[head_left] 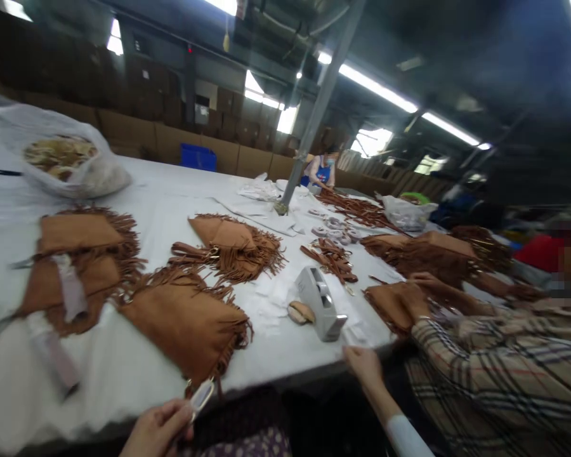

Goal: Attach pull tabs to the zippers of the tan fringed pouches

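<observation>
My left hand is at the bottom edge, its fingers curled round a small pale piece that hangs by the metal ring of a brown fringed suede bag. This bag lies at the near edge of the white table. My right hand, with a white cuff behind it, rests at the table's edge just in front of a grey tape dispenser. Its fingers are blurred. Next to the dispenser lies a small tan piece.
More brown fringed bags lie across the table, with loose brown straps. A co-worker in a plaid sleeve at the right handles another bag. A clear sack stands far left. A grey pole rises mid-table; another person works beyond it.
</observation>
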Tool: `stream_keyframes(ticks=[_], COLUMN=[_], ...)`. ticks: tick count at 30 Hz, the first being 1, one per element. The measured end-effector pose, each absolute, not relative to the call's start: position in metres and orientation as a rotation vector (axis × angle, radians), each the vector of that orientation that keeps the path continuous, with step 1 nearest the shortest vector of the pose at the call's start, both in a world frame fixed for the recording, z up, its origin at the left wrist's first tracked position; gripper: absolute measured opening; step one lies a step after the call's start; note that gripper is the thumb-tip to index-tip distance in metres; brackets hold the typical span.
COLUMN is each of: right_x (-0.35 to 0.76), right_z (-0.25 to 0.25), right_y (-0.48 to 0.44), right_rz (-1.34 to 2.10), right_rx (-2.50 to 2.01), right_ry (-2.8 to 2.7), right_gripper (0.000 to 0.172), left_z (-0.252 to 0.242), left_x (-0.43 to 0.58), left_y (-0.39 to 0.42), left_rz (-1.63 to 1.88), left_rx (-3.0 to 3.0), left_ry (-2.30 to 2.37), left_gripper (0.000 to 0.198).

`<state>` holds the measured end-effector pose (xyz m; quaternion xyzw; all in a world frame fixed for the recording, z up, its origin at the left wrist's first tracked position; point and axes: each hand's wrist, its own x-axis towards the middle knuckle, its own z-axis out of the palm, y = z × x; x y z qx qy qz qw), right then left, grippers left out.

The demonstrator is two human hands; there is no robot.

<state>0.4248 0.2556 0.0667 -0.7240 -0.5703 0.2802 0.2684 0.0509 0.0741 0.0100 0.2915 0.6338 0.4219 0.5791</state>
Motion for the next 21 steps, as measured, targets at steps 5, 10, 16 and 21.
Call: stream_keyframes(ticks=[5, 10, 16, 21], right_x=[0.399, 0.314, 0.221, 0.186], right_z=[0.031, 0.015, 0.035, 0.046], right_y=[0.229, 0.183, 0.140, 0.130], right_rz=[0.886, 1.242, 1.496, 1.557], right_rx=[-1.915, -1.574, -1.274, -1.181], right_ry=[-1.600, -1.850, -1.904, -1.871], right_gripper=[0.040, 0.045, 0.042, 0.035], left_z=[0.012, 0.010, -0.010, -0.007], left_x=[0.047, 0.045, 0.043, 0.043], left_y=[0.076, 0.074, 0.069, 0.065], left_rz=[1.096, 1.147, 1.209, 1.190], left_rx=[0.642, 0.625, 0.787, 1.060], left_ry=[1.419, 1.434, 1.495, 1.616], left_gripper=[0.049, 0.049, 0.046, 0.036])
